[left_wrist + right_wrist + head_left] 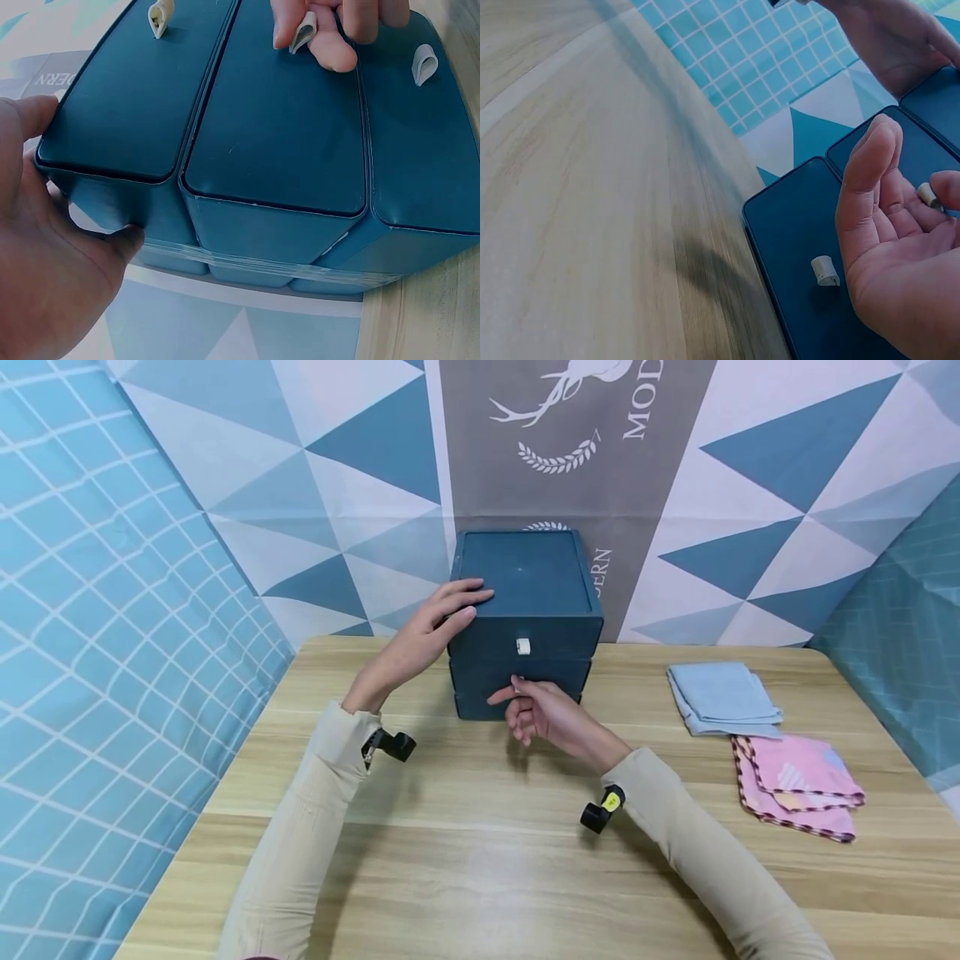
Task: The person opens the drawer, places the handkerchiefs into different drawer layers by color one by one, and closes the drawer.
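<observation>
A dark blue box with three stacked drawers (pixel 525 572) stands at the table's back edge, and each drawer front carries a small whitish pull tab. My left hand (pixel 416 643) rests on its upper left edge. In the left wrist view, that hand's thumb (pixel 126 241) lies against the box's side and a finger reaches over the top. My right hand (pixel 551 714) is at the middle drawer, pinching its pull tab (pixel 304 31) between thumb and index finger. The top tab (pixel 522 647) and bottom tab (pixel 825 271) are untouched. All the drawer fronts look about flush.
To the right on the wooden table (pixel 465 860) lie a folded light blue cloth (pixel 722 693) and a folded pink cloth (pixel 802 777) with a checked border. A patterned backdrop (pixel 375 485) rises right behind the box, and a blue grid sheet (pixel 97 652) hangs at the left.
</observation>
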